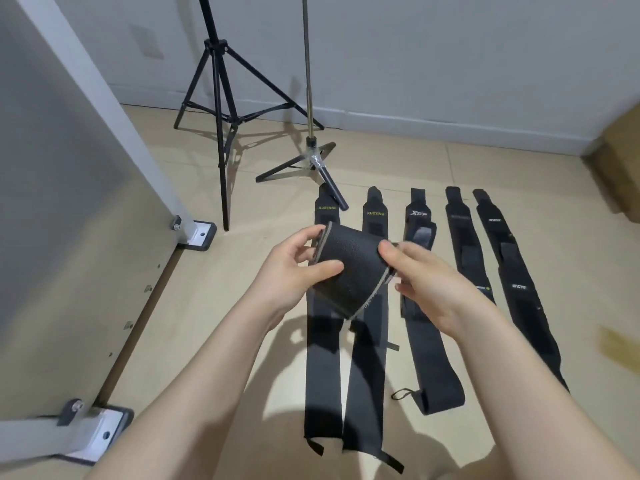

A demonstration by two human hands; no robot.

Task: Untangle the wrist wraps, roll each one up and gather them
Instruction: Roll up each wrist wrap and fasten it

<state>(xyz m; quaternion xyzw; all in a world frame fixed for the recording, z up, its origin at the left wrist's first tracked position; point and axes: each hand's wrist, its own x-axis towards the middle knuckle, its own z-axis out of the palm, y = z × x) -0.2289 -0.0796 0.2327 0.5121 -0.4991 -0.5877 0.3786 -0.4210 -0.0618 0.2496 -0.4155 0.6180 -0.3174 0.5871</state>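
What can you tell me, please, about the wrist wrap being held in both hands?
The held wrist wrap is a dark, textured fabric band with a pale grey edge. It is lifted above the floor, partly curved over itself, not yet rolled tight. The left hand pinches its left end and the right hand pinches its right side.

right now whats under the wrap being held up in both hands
The held wrap hangs above two flat wraps labelled XUEYING on the floor. It covers their middle stretch, so that part cannot be seen.
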